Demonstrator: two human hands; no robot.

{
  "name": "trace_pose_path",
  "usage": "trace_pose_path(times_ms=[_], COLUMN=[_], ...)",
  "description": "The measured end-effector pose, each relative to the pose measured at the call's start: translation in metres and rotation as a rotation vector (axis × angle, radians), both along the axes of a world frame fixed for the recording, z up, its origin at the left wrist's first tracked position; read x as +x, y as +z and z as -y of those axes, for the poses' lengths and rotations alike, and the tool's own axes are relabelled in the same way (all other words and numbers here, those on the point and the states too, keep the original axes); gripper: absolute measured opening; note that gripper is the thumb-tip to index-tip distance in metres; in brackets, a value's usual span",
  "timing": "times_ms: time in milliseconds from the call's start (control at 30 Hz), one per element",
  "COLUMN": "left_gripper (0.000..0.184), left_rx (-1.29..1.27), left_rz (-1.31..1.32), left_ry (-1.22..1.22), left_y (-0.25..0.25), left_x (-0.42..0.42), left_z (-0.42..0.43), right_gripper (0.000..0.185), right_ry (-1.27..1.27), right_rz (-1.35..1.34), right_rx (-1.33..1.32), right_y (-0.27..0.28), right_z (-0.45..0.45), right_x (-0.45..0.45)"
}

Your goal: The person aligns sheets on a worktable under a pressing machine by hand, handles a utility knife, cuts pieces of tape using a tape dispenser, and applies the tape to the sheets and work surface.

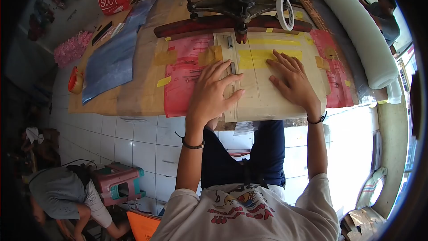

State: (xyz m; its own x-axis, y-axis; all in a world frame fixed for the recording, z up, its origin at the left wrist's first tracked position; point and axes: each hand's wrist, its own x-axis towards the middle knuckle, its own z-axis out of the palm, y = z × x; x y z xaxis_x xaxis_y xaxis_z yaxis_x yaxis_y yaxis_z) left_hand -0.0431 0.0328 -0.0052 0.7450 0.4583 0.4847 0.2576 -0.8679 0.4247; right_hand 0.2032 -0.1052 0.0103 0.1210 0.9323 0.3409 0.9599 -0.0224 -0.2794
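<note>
My left hand lies with its fingers spread over the left part of a cream-coloured sheet. Its fingertips are beside a small dark metal strip on that sheet. Farther right, my right hand rests flat, fingers stretched out, its tips at a band of yellow tape. Red sheeting shows to the left of the cream sheet. Above my hands stands a dark machine head with a reddish bar across it. Neither hand holds anything that I can see.
A blue plastic sheet and a tape roll lie at left. A thick white roll runs along the right side. One person bends near a pink stool; another person is at far right.
</note>
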Motion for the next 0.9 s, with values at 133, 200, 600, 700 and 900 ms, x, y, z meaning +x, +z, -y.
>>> trace_pose_path(times_ms=[133, 200, 600, 700, 900], left_gripper=[0.038, 0.037, 0.038, 0.038, 0.038], left_rx=[-0.014, -0.010, -0.019, -0.018, -0.025], left_rz=[0.002, 0.003, -0.007, -0.004, -0.001], left_ry=[-0.003, -0.003, -0.016, -0.017, -0.020], left_y=[-0.0006, -0.0013, -0.0020, 0.0001, 0.0009], left_x=[-0.0003, -0.0006, -0.0017, -0.0016, -0.0010], left_z=[-0.0003, -0.0011, -0.0011, -0.0003, 0.0003], right_gripper=[0.048, 0.049, 0.049, 0.049, 0.049], right_ry=[0.013, 0.020, 0.025, 0.023, 0.014], right_rz=[0.029, 0.036, 0.051, 0.056, 0.055], right_rx=[-0.031, -0.032, -0.024, -0.024, -0.037], right_y=[-0.0020, -0.0037, -0.0036, -0.0032, -0.0020], right_z=[-0.0028, -0.0023, -0.0005, -0.0003, 0.0000], right_x=[0.0007, 0.0011, 0.0019, 0.0019, 0.0008])
